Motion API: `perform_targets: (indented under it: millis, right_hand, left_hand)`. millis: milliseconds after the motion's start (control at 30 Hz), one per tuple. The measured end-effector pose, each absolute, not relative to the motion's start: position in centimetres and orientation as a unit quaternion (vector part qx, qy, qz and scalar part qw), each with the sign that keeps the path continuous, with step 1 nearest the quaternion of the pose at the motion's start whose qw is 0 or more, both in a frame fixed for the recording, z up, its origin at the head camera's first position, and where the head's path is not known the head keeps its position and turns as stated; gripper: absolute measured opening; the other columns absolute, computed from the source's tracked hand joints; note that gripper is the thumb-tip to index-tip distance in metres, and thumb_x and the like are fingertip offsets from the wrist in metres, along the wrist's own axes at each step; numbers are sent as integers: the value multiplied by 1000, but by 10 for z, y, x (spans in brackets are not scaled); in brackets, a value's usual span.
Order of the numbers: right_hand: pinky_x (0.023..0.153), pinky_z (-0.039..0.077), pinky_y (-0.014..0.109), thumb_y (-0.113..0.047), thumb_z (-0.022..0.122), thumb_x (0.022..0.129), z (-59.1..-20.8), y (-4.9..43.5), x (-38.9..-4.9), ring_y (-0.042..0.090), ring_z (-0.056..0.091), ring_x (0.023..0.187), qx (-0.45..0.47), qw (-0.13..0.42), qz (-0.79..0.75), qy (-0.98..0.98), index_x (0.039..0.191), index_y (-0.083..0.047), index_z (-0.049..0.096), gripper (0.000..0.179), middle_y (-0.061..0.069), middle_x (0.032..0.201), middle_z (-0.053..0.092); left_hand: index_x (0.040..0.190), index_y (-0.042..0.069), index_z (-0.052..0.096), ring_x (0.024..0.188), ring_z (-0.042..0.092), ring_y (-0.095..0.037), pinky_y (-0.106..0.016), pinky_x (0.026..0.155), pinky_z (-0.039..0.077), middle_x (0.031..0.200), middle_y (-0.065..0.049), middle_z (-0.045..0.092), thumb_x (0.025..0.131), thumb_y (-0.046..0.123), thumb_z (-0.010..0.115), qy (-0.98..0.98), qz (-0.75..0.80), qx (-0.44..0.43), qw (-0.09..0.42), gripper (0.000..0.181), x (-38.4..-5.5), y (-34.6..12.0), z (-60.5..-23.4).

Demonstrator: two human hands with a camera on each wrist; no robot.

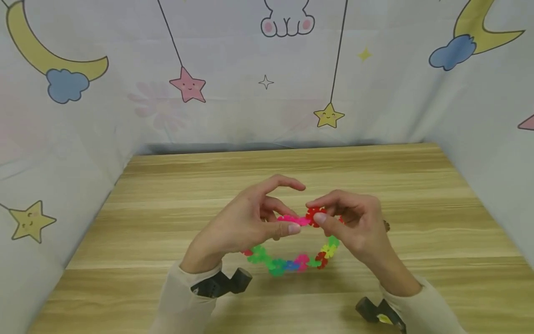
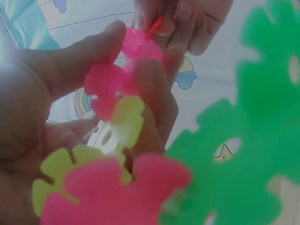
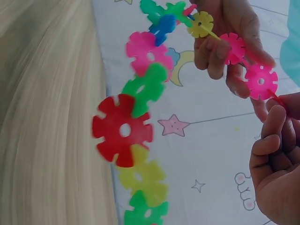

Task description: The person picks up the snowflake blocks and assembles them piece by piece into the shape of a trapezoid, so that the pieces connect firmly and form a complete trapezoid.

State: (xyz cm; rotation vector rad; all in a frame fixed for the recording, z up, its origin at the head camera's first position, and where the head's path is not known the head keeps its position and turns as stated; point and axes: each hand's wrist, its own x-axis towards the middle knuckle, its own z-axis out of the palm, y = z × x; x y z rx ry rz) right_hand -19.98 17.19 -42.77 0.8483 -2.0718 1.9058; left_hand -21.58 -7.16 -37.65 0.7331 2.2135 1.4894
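A chain of flower-shaped plastic discs (image 1: 277,266) in green, blue, pink, red and yellow hangs in a curve below both hands. My left hand (image 1: 246,222) pinches a pink disc (image 3: 233,48) between thumb and fingers, its index finger raised and bent above. Linked to that is another pink disc (image 3: 261,81), joined to a red disc (image 1: 315,216). My right hand (image 1: 359,225) pinches the red disc between thumb and fingertips. In the left wrist view, a green disc (image 2: 225,168) looms close and blurred. The right wrist view shows the red disc in right-hand fingers mostly hidden.
Beneath the hands is a wood-grain table (image 1: 167,185). A pale printed cloth (image 1: 233,55) with stars and moons stands behind it and at both sides. Beyond the right hand shows a small brown item (image 1: 387,226), partly hidden. Dark cameras sit on both wrists.
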Motion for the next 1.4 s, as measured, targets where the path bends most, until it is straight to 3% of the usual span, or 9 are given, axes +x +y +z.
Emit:
perform_targets:
  millis: [300, 433, 567, 700, 900, 1100, 1233, 1400]
  right_hand:
    - [52, 54, 28, 15, 66, 95, -429, 166, -197, 16, 60, 56, 267, 87, 677, -680, 106, 15, 73, 13, -7, 78, 72]
    - [53, 55, 28, 13, 66, 97, -430, 164, -196, 16, 61, 57, 266, 77, 679, -680, 109, 9, 76, 16, -4, 76, 70]
    - [55, 55, 27, 9, 67, 99, -432, 163, -194, 17, 62, 59, 261, 72, 673, -688, 114, -3, 78, 23, -1, 74, 67]
    - [59, 58, 28, 6, 68, 100, -432, 161, -189, 17, 66, 60, 232, 64, 682, -691, 124, -6, 73, 27, -2, 75, 67]
    - [61, 58, 30, 5, 68, 101, -434, 163, -179, 18, 68, 60, 200, 37, 699, -686, 132, -9, 59, 35, -2, 74, 69]
    - [66, 62, 32, 4, 61, 105, -443, 169, -173, 21, 71, 63, 205, 34, 701, -683, 134, -9, 57, 32, -2, 79, 74]
    - [65, 59, 28, -4, 53, 111, -456, 189, -179, 20, 72, 67, 143, 61, 722, -674, 134, -7, 57, 23, 0, 81, 75]
    - [64, 55, 22, -18, 55, 113, -481, 231, -194, 12, 72, 70, 10, 80, 771, -632, 131, -12, 55, 19, -3, 85, 77]
  left_hand:
    - [147, 32, 55, 79, 74, -28, -32, 72, 58, 86, -4, 80, 92, 8, 85, 767, 565, 257, 163, 67, -213, -69, -375]
    - [147, 31, 55, 78, 74, -30, -32, 73, 59, 84, -5, 77, 91, 8, 86, 769, 563, 253, 164, 67, -213, -69, -375]
    - [149, 29, 54, 78, 76, -24, -36, 80, 61, 91, -7, 79, 93, 8, 84, 766, 566, 244, 180, 67, -214, -70, -377]
    - [150, 29, 53, 83, 80, -23, -35, 81, 58, 102, -7, 82, 97, 13, 81, 761, 571, 233, 201, 62, -215, -67, -379]
    - [148, 28, 55, 85, 81, -24, -36, 79, 61, 110, -7, 81, 99, 18, 79, 752, 580, 236, 206, 56, -214, -60, -380]
    - [143, 25, 59, 71, 74, -29, -30, 68, 57, 95, -9, 81, 100, 15, 78, 743, 589, 245, 202, 49, -213, -57, -379]
    - [143, 26, 59, 71, 72, -25, -30, 68, 55, 92, -7, 80, 99, 14, 79, 744, 587, 244, 206, 50, -212, -57, -378]
    - [144, 26, 59, 76, 75, -25, -31, 73, 57, 95, -7, 81, 99, 14, 79, 741, 588, 245, 214, 51, -211, -58, -377]
